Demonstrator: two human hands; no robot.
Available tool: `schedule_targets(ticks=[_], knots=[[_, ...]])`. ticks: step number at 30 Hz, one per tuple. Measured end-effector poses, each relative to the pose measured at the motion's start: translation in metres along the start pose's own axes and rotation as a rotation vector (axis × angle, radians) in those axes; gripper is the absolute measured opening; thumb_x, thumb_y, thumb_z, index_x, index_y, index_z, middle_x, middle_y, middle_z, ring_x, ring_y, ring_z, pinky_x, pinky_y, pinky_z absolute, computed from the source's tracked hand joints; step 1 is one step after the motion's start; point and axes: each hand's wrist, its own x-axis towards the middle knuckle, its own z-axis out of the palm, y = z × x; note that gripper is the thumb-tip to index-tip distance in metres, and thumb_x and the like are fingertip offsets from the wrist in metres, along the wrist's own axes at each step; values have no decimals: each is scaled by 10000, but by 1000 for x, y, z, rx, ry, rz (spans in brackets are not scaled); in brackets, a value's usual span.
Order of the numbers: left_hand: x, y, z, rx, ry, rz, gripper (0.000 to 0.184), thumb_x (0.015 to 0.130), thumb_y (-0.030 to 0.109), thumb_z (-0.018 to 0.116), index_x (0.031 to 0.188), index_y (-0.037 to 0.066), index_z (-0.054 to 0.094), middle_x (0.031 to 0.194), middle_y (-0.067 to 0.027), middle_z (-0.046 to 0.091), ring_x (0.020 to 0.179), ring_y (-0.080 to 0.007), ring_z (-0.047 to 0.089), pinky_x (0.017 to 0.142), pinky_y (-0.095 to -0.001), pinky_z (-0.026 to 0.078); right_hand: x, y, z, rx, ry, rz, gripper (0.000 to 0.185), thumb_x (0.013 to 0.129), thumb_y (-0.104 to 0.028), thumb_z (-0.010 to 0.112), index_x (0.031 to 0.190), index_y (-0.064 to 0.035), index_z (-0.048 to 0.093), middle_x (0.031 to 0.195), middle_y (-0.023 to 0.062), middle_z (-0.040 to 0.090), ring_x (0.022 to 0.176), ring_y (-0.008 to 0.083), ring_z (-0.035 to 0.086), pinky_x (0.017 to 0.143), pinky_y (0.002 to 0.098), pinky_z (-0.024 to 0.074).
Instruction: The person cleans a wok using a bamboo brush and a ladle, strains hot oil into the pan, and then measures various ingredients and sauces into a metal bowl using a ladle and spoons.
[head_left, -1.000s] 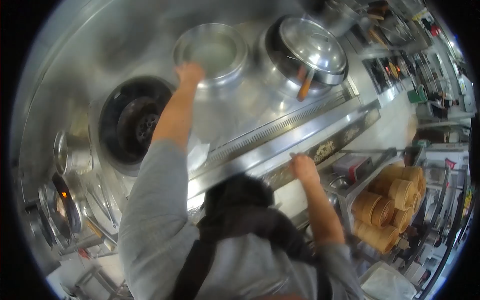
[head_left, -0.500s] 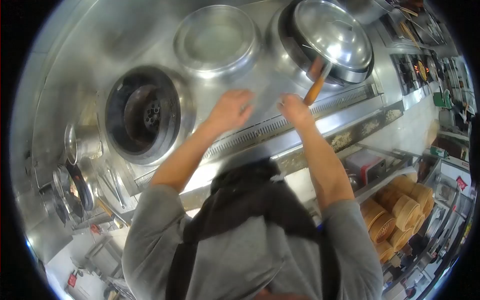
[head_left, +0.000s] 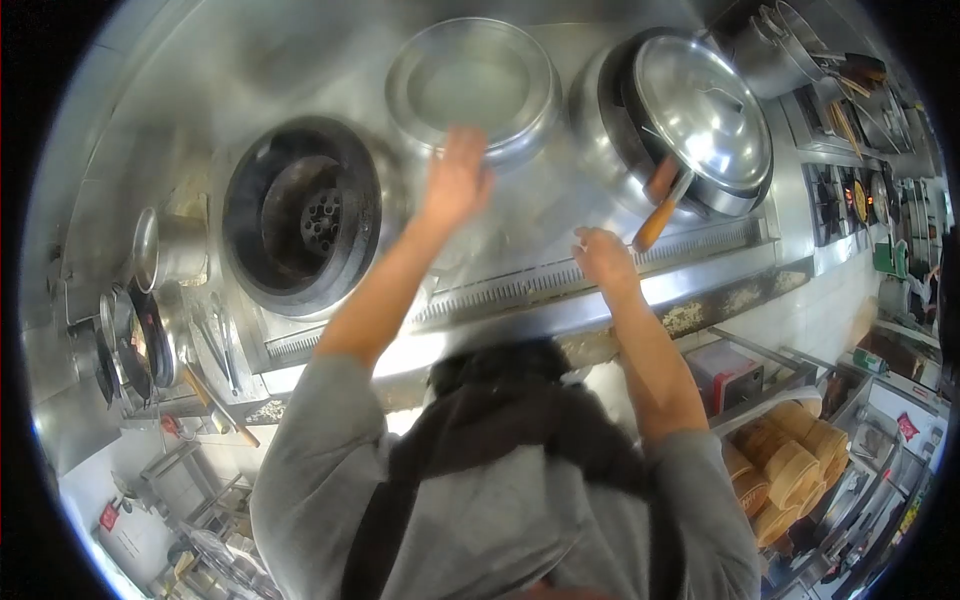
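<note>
My left hand reaches to the near rim of a round steel pot with cloudy liquid inside. Its fingers overlap the rim, and whether they touch it or hold anything is unclear. My right hand is over the front edge of the steel counter, near the wooden handle of a wok but apart from it. Its fingers are partly curled, with a small gap, and nothing shows in them. A domed metal lid covers that wok.
An uncovered black burner ring stands at the left of the steel range. A slotted drain runs along its front. Pans and ladles are at the far left. Bamboo steamers are stacked at the lower right, below a red-and-grey box.
My left hand has moved from the middle of the counter up to the round pot's rim. My right hand has shifted slightly down, away from the wok handle. The view has turned a little.
</note>
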Motion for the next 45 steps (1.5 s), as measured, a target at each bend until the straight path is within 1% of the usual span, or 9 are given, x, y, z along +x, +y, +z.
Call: schedule_targets(ticks=[5, 9, 16, 25, 30, 35, 39, 42, 45], knots=[[83, -58, 16, 350, -531, -411, 350, 831, 229, 541, 1144, 85, 599, 1270, -149, 531, 1189, -343, 485, 978, -520, 375, -11, 1, 10, -70, 21, -65, 235, 784, -142, 608, 993, -36, 625, 943, 196, 624, 937, 363, 593, 824, 445, 480], [70, -32, 10, -104, -128, -162, 214, 837, 231, 554, 949, 113, 692, 954, -172, 664, 910, -334, 637, 849, -370, 493, -14, 2, 7, -70, 62, -33, 193, 791, -141, 582, 944, -32, 626, 938, 193, 627, 918, 359, 604, 817, 446, 485], [-63, 112, -8, -539, -331, 394, 541, 863, 295, 572, 1319, 39, 435, 1413, -140, 377, 1318, -357, 313, 1067, -537, 232, 11, -3, 15, -104, 80, -132, 170, 808, -178, 550, 889, -50, 627, 924, 180, 637, 897, 350, 610, 809, 439, 489], [-82, 96, -30, -354, -520, 763, 615, 870, 403, 542, 1384, 107, 376, 1478, -79, 288, 1395, -343, 140, 1065, -634, 97, -2, 20, 43, 123, 18, -59, 236, 769, -239, 624, 892, -39, 642, 889, 178, 649, 903, 349, 610, 799, 438, 479], [14, 0, 7, -70, -56, 163, 569, 769, 309, 644, 1273, 96, 488, 1349, -142, 441, 1317, -325, 322, 1013, -592, 290, -57, 4, 19, -91, 69, 132, 239, 781, -206, 587, 931, -28, 642, 898, 199, 648, 927, 358, 605, 823, 436, 483], [86, -81, 11, 395, -686, -261, 446, 875, 395, 407, 1172, 128, 605, 1332, -142, 486, 1229, -333, 454, 990, -583, 304, -128, 31, 40, -36, -3, 423, 290, 791, -152, 540, 1049, -40, 613, 1048, 200, 622, 1008, 354, 583, 912, 431, 458], [50, -53, 20, 182, -174, 256, 392, 847, 306, 556, 1140, 49, 588, 1163, -186, 582, 1101, -356, 529, 931, -490, 399, -175, 35, 56, 76, 35, 587, 326, 803, -62, 458, 1087, -50, 619, 1086, 179, 618, 1048, 335, 575, 923, 429, 450], [-37, -5, 87, -699, -419, 244, 435, 771, 119, 604, 1181, -14, 545, 1223, -225, 530, 1174, -392, 463, 1031, -472, 322, -200, 31, 73, 113, 144, 642, 224, 805, -73, 478, 932, -35, 659, 1012, 195, 636, 980, 338, 606, 842, 427, 491], [-136, 167, 39, -716, -669, 989, 546, 710, 46, 575, 1245, -21, 489, 1304, -252, 445, 1254, -416, 371, 1051, -453, 293, -216, 23, 72, 171, 100, 790, 204, 792, -96, 508, 911, -28, 659, 1010, 188, 638, 967, 337, 609, 828, 426, 491]])
